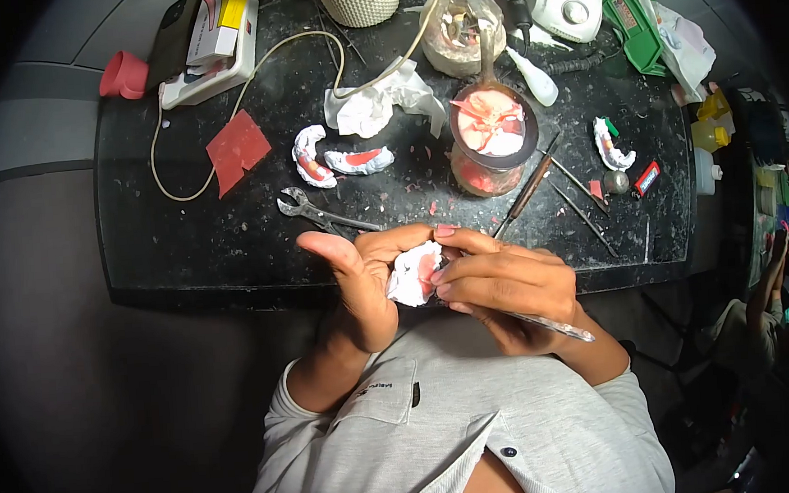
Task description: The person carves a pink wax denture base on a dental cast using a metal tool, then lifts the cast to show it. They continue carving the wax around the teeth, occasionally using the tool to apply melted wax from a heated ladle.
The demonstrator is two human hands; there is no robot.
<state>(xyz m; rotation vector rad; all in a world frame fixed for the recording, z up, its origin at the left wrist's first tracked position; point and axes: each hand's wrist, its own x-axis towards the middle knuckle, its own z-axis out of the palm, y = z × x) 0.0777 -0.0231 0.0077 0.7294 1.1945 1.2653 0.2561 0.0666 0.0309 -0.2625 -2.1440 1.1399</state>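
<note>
My left hand (360, 280), its thumb stretched out to the side, holds a small white plaster dental cast (405, 277) just in front of the table edge. Pink wax (427, 267) covers part of the cast's right side. My right hand (514, 284) grips a thin carving tool (553, 325) whose whitish-smeared handle sticks out towards the lower right. The fingertips of that hand are against the waxed side of the cast, and they hide the tool's working tip. Beyond my left hand lie metal pliers (320, 217), their handles partly covered by my fingers.
Two curved casts with pink wax (312, 161) (359, 161) and a red wax sheet (237, 152) lie left on the black table (187, 250). A pan of pink wax (491, 123) stands centrally. Right are slim tools (584, 221), another cast (612, 145) and a red lighter (646, 180). A cable (287, 47) crosses the back.
</note>
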